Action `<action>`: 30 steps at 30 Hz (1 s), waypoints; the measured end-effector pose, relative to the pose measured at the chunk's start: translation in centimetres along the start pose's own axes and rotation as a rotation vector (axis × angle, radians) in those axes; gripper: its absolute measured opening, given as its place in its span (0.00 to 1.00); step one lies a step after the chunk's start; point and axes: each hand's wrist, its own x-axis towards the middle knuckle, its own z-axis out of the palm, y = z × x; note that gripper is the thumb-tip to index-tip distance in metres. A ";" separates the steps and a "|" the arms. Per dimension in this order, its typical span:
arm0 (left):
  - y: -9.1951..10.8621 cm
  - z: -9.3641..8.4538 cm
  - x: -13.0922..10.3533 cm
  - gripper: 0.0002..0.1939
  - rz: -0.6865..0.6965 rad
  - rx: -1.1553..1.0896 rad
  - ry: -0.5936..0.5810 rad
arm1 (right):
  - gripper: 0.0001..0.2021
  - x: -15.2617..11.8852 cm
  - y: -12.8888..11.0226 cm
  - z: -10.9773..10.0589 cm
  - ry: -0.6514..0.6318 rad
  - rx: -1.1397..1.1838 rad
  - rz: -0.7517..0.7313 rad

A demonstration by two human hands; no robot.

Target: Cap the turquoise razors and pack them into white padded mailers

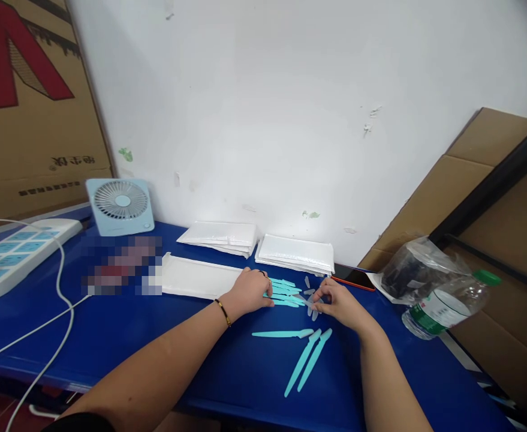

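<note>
My left hand (247, 293) is closed over the handle ends of several turquoise eyebrow razors (285, 291) that lie side by side, tips to the right. My right hand (335, 303) is closed in a pinch on a small clear blade cap (310, 304), at the tip of one razor. More loose clear caps (316, 314) lie around its fingertips, partly hidden by them. Nearer to me are three separate turquoise razors with pale caps over their blades: one lies crosswise (281, 333), and two (312, 363) slant side by side.
A white padded envelope (200, 277) lies left of my hand; stacked envelopes (220, 237) (294, 253) stand by the wall. Around the blue table (177, 372) are a fan (122, 207), a power strip (24, 249), a cable (65, 288), a phone (353, 277) and a bottle (447, 309).
</note>
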 end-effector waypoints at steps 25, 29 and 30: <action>3.2 0.9 -1.4 0.19 0.100 -0.149 -0.079 | 0.10 -1.3 -0.9 -0.7 -0.303 0.005 -0.093; 4.0 1.6 -1.9 0.20 0.108 -0.168 -0.127 | 0.08 -0.9 -1.9 0.2 -0.337 -0.051 -0.083; 4.0 1.7 -1.9 0.18 0.104 -0.155 -0.124 | 0.07 -0.8 -2.0 0.4 -0.335 -0.057 -0.082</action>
